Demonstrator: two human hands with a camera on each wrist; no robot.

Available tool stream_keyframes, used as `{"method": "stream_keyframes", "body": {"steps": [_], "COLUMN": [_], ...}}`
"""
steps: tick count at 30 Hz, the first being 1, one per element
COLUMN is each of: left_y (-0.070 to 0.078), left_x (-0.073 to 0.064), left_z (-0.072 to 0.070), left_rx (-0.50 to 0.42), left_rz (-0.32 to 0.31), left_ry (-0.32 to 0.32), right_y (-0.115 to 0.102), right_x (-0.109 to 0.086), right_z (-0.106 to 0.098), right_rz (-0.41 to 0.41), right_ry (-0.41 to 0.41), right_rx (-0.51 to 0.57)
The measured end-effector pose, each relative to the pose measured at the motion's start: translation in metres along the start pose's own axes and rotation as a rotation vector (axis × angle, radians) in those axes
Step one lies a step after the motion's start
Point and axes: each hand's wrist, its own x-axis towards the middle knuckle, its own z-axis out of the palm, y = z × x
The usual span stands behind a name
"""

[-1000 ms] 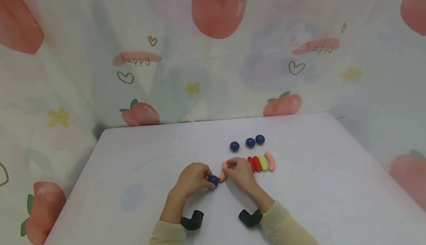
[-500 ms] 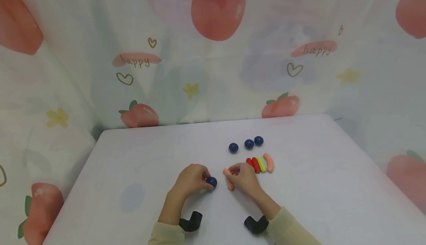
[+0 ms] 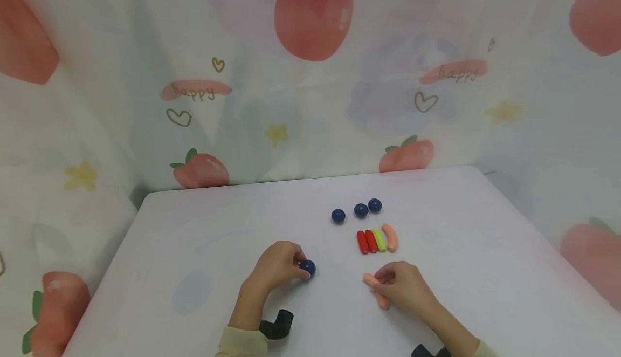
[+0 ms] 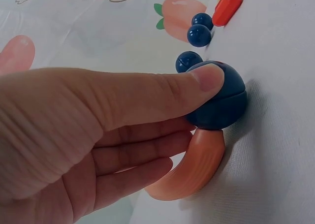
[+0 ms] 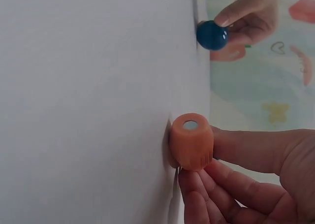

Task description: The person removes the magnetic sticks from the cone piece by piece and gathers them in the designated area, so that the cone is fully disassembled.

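Observation:
In the head view my left hand (image 3: 280, 262) pinches a glossy dark blue ball (image 3: 308, 267) close over the white table. The left wrist view shows the thumb across this blue ball (image 4: 224, 103), with a curved orange stick (image 4: 194, 170) against one side; in the head view the hand hides that stick. Farther right, my right hand (image 3: 405, 286) pinches another curved orange stick (image 3: 382, 299) between thumb and fingers. A silvery round disc (image 5: 190, 125) shows in its end in the right wrist view. The two hands are apart.
Three blue balls (image 3: 361, 210) lie toward the back of the table (image 3: 233, 222). In front of them, side by side, are two red sticks (image 3: 371, 241), a lime-green stick (image 3: 379, 240) and a curved orange stick (image 3: 390, 238). A patterned cloth (image 3: 310, 103) hangs behind.
My right hand has moved right and toward me with its orange stick, away from the blue ball it was touching. The left hand stays nearly in place, still pinching the ball.

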Motion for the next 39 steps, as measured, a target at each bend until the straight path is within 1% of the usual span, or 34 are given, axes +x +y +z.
{"method": "stream_keyframes", "body": {"steps": [4, 6, 8, 13, 16, 20, 27, 30, 32, 37, 39], "left_y": [-0.001, -0.001, -0.001, 0.0, 0.0, -0.001, -0.002, -0.003, -0.003, -0.003, -0.003], "left_x": [0.0, 0.0, -0.001, -0.001, -0.002, -0.003, -0.002, -0.002, -0.002, -0.002, -0.001], "left_z": [-0.001, 0.0, 0.0, 0.001, 0.001, 0.001, 0.002, 0.003, 0.003, 0.002, 0.001], "left_rx": [-0.009, -0.017, -0.024, -0.041, -0.04, -0.032, -0.03, -0.033, -0.033, -0.034, -0.029], "left_rz": [0.0, -0.004, -0.009, -0.002, 0.0, 0.002, 0.006, 0.007, 0.011, 0.015, 0.012], "left_ry": [-0.004, -0.006, -0.008, -0.008, -0.004, 0.003, 0.005, 0.002, 0.002, 0.006, 0.005], "right_y": [0.017, 0.024, 0.029, 0.042, 0.05, 0.059, 0.069, 0.072, 0.073, 0.074, 0.072], "right_x": [-0.005, -0.006, -0.007, -0.007, -0.005, 0.002, 0.016, 0.023, 0.028, 0.045, 0.052], "right_z": [-0.013, -0.017, -0.021, -0.032, -0.04, -0.048, -0.053, -0.056, -0.058, -0.057, -0.056], "right_rz": [0.04, 0.048, 0.039, 0.084, 0.076, 0.059, 0.043, 0.051, 0.074, 0.051, 0.027], "right_ry": [0.021, 0.038, 0.044, 0.049, 0.075, 0.1, 0.185, 0.203, 0.208, 0.26, 0.286], "right_rx": [-0.01, -0.009, -0.002, 0.045, 0.063, 0.062, 0.042, 0.041, 0.053, 0.082, 0.095]}}
